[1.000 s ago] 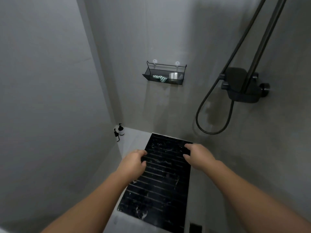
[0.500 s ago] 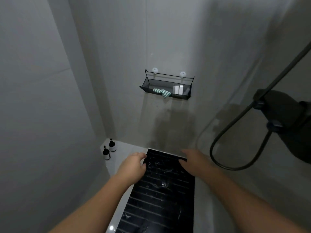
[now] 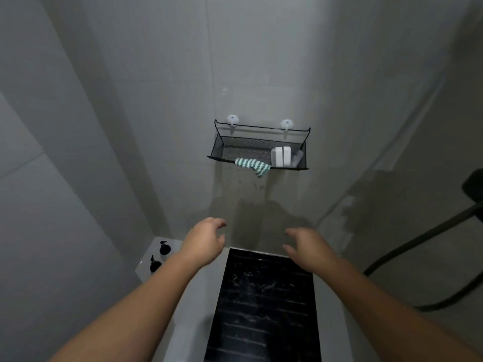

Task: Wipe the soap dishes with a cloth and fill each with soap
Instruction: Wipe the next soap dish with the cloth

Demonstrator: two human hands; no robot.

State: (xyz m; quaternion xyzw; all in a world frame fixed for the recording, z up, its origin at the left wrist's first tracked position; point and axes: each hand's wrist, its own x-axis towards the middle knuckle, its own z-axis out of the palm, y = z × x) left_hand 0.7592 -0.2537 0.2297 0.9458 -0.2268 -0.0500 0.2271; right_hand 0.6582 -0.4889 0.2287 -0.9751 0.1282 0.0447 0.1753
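Left hand [image 3: 205, 240] and right hand [image 3: 307, 248], fingers loose, hold nothing below cloth [image 3: 252, 164].

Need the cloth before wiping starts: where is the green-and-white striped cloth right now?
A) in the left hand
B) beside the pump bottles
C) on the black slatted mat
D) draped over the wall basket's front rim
D: the striped cloth hangs over the black mesh basket's front rim; the left hand and right hand hold nothing.
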